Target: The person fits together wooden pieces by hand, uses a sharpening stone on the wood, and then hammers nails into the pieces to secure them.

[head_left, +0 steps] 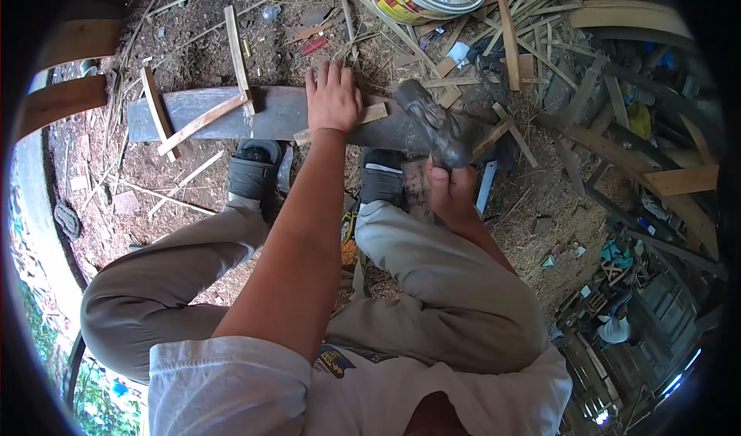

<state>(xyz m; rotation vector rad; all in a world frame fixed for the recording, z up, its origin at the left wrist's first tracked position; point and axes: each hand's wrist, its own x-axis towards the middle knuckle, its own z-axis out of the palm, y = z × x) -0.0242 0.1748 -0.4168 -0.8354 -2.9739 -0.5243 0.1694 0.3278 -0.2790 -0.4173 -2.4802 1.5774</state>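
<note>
My left hand (333, 100) lies palm down across a dark plank (278, 111), its fingers stretched toward the far edge. Under it runs a short pale wood strip (373, 114), its ends showing on both sides of the hand. My right hand (454, 193) is closed around the handle of a hammer (440, 127), the dark metal head raised above the plank's right part. The handle is mostly hidden by the hand. On the plank's left part, a slanting wood strip (204, 123) meets another strip (238, 54), with a third strip (158, 111) beside them.
My sandaled feet (255, 169) stand at the plank's near edge. Beyond it is a paint bucket (394, 7) with a pile of thin wood strips (532, 19) to its right. Wooden framing (610, 154) fills the right side. Scraps and shavings cover the ground.
</note>
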